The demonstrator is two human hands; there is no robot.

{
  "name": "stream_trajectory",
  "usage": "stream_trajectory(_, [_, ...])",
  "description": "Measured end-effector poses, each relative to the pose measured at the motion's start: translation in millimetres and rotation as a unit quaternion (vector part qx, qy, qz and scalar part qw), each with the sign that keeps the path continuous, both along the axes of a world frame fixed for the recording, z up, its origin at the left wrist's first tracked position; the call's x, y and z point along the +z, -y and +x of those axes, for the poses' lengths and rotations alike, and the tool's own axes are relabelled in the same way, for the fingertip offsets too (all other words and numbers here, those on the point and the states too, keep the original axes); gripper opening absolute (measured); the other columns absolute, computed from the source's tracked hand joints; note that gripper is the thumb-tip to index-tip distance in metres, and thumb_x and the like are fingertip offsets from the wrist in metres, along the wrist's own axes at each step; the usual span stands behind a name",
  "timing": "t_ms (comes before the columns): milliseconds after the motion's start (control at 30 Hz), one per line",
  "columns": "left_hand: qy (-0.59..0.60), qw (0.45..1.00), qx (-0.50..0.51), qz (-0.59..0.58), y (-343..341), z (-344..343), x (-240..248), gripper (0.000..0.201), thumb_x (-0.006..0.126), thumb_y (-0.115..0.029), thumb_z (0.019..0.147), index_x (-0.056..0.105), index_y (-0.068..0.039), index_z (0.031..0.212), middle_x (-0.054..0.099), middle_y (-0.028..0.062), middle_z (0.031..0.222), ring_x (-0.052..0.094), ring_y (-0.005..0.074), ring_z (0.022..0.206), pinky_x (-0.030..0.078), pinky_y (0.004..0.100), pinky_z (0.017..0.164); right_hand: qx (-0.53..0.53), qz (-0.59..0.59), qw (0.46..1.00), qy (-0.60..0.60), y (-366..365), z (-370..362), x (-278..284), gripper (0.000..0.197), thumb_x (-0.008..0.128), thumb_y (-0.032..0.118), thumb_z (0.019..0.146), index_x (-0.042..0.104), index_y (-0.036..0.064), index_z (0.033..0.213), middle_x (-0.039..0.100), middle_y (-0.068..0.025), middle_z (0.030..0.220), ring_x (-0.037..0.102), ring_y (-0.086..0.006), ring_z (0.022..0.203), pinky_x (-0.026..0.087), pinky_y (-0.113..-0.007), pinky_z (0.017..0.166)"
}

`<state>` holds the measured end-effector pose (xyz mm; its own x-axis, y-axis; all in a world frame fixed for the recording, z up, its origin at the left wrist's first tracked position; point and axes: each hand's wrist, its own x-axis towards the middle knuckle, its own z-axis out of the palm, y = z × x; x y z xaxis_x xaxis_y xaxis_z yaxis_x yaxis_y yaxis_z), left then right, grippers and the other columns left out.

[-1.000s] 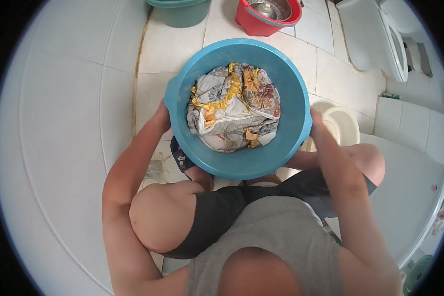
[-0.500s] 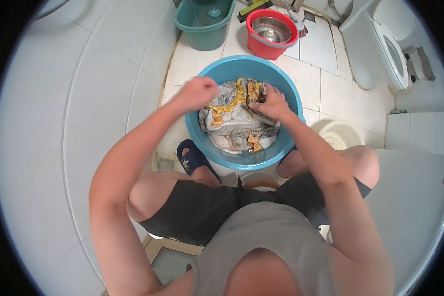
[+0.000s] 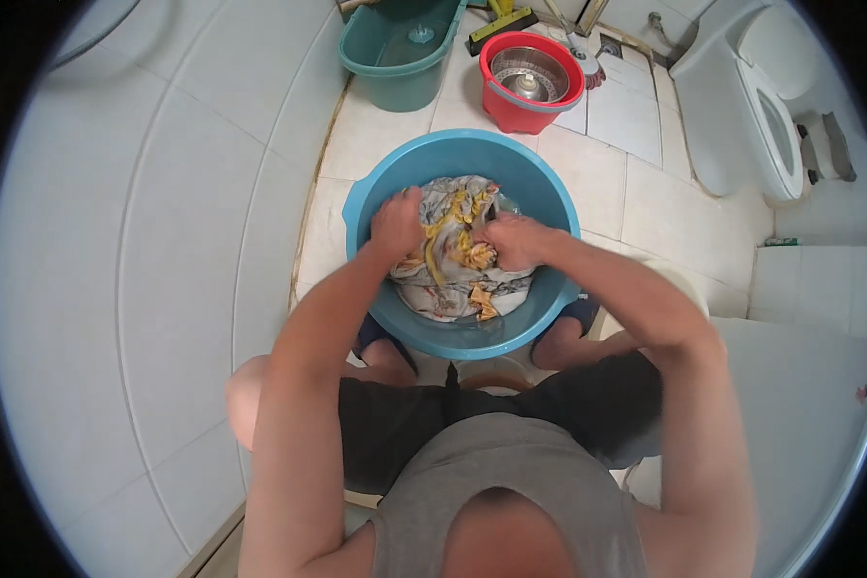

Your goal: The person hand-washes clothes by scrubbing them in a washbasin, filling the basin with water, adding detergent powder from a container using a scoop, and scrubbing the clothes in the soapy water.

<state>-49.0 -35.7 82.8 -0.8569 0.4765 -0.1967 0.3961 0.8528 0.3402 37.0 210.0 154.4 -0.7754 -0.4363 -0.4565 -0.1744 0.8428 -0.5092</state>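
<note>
A wet white-and-grey patterned cloth [image 3: 453, 292] with yellow trim and gold bows lies bunched in a round blue basin [image 3: 462, 339], with a little water around it. My left hand [image 3: 398, 226] is curled on the cloth's left edge, just inside the basin wall; its fingertips are partly hidden. On the other side my right hand [image 3: 515, 241] is closed on a fold of the cloth beside a crumpled gold part. The cloth is pulled up into a ridge between both hands.
Beyond the basin stand a green tub [image 3: 395, 77] and a red mop bucket [image 3: 523, 116] with a metal spin basket. A toilet [image 3: 742, 125] is at the far right. A pale basin [image 3: 679, 279] sits partly behind my right forearm. A tiled wall [image 3: 193, 193] bounds the left side.
My left hand has come down from above the cloth onto its left edge. My right hand has moved nearer to me, and the cloth is bunched differently between the hands.
</note>
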Motion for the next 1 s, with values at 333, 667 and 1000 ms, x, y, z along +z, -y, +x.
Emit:
stream_trajectory(333, [-0.101, 0.983, -0.086, 0.130, -61, -44, 39, 0.021, 0.063, 0.000, 0.075, 0.066, -0.006, 0.096, 0.071, 0.0158, 0.095, 0.069, 0.0385, 0.095, 0.056, 0.0485, 0.079, 0.149, -0.056, 0.984, -0.084, 0, 41, 7, 0.043, 0.072, 0.004, 0.064, 0.075, 0.0100, 0.107, 0.068, -0.0087, 0.099, 0.058, -0.0313, 0.106, 0.055, -0.042, 0.088])
stream_trajectory(667, [-0.053, 0.970, -0.151, 0.182, -77, -33, 118, 0.023, 0.057, 0.000, 0.074, 0.069, -0.003, 0.093, 0.072, 0.0179, 0.093, 0.068, 0.0407, 0.090, 0.053, 0.0467, 0.078, -0.348, -0.238, 0.899, 0.119, 4, 36, 39, 0.045, 0.071, 0.003, 0.061, 0.072, -0.0021, 0.106, 0.074, -0.0246, 0.092, 0.072, -0.0388, 0.091, 0.056, -0.042, 0.083])
stream_trajectory(1000, [-0.015, 0.940, -0.151, 0.304, -41, -4, 206, 0.025, 0.055, 0.002, 0.074, 0.069, 0.002, 0.095, 0.069, 0.0167, 0.079, 0.062, 0.0234, 0.072, 0.051, 0.0366, 0.072, -0.306, -0.132, 0.924, -0.187, 12, 32, 133, 0.079, 0.073, -0.005, 0.062, 0.053, 0.0051, 0.138, 0.062, -0.0143, 0.118, 0.062, -0.0242, 0.107, 0.052, -0.036, 0.090])
